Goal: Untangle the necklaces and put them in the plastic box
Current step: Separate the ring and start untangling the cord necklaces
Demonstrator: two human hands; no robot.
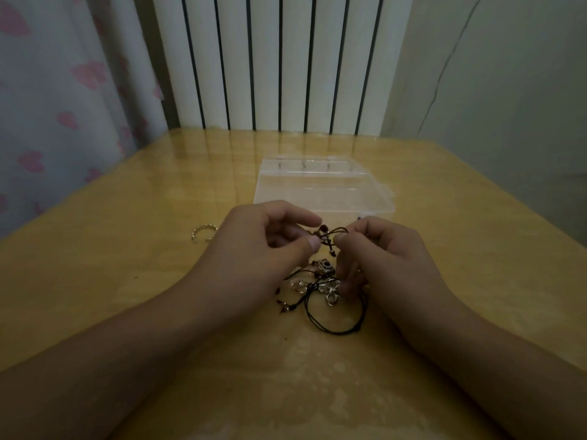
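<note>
My left hand point(270, 239) and right hand point(378, 249) pinch the tangled black cord necklaces point(330, 281) above the shiny yellow wooden desk point(127, 281), near the clear plastic box point(320, 185).

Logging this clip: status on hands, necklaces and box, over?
Left hand and right hand both pinching the tangled necklaces above the table. Plastic box behind, nothing visible inside. Nothing blocking.

Both hands, left point(270, 239) and right point(378, 249), pinch tangled black-cord necklaces point(330, 281) above the desk point(127, 281). Clear plastic box point(320, 185) sits just behind; a ring point(204, 232) lies left.
</note>
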